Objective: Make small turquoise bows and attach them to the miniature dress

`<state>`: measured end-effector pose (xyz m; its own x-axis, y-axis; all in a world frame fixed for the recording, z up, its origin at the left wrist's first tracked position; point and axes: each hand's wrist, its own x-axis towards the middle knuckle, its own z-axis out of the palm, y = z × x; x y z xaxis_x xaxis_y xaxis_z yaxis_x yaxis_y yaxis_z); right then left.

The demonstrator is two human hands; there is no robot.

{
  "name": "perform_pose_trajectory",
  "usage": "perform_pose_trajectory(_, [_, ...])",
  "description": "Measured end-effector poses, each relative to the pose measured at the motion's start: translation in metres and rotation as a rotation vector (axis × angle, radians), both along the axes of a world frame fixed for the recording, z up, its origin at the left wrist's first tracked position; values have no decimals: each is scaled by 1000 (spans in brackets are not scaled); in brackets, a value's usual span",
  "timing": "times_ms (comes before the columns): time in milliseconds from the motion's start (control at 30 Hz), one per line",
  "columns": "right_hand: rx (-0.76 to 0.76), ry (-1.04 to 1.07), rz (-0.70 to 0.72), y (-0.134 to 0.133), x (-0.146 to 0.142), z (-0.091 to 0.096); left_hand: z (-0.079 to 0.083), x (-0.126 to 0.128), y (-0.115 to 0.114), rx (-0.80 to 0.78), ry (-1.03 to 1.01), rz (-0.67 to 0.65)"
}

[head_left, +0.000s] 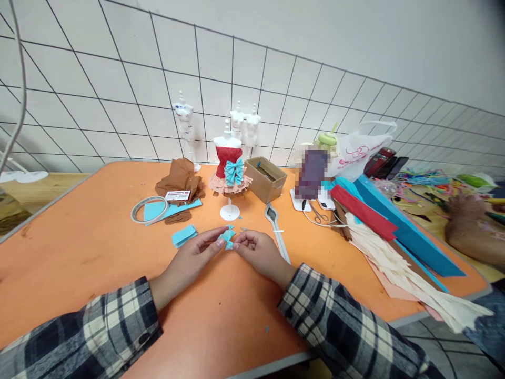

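Observation:
Between my two hands is a small piece of light blue crepe paper, gathered at its middle like a bow. My left hand pinches it from the left with thumb and fingers. From the right, my right hand grips its edge, thumb and fingertips together. Just beyond stands a small white dress form in a red crepe paper bodice and a pink ruffled skirt, with a blue paper bow on its front. A folded light blue paper piece lies left of my left hand.
Brown crepe paper, a tape roll and a blue strip lie at left. An open cardboard box, grey tweezers-like tool and scissors are right of centre. Coloured paper rolls cover the right side; another person's arm rests beyond.

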<state>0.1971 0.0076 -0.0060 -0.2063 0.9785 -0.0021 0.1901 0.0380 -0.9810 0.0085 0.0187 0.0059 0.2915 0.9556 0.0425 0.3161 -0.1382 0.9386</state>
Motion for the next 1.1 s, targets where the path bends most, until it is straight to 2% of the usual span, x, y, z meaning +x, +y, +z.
perform_pose_trajectory(200, [-77, 73, 24, -1, -1, 2, -2, 1, 1, 36, 41, -66])
perform_pose_trajectory(300, [-42, 50, -3, -3, -1, 4, -4, 1, 1, 34, 96, -40])
perform_pose_trajectory(467, [13, 32, 17, -5, 1, 5, -8, 0, -1, 90, 208, -188])
perform_pose_trajectory(567, [71, -81, 40, -3, 1, 1, -9, -1, -2, 114, 207, -237])
perform_pose_trajectory(667, [56, -81, 21, 1, 2, -4, -7, -1, -2, 124, 211, -269])
perform_pose_trajectory(833, [-34, 80, -2, 3, 4, 0, -3, 0, -1, 83, 161, -195])
perform_pose_trajectory(967, [-76, 117, -67, 3, 4, 5, -3, 2, 0, 47, 97, -121])
perform_pose_trajectory(1100, [-69, 115, -38, 1, 0, 1, -4, 1, 2, 51, 154, -95])
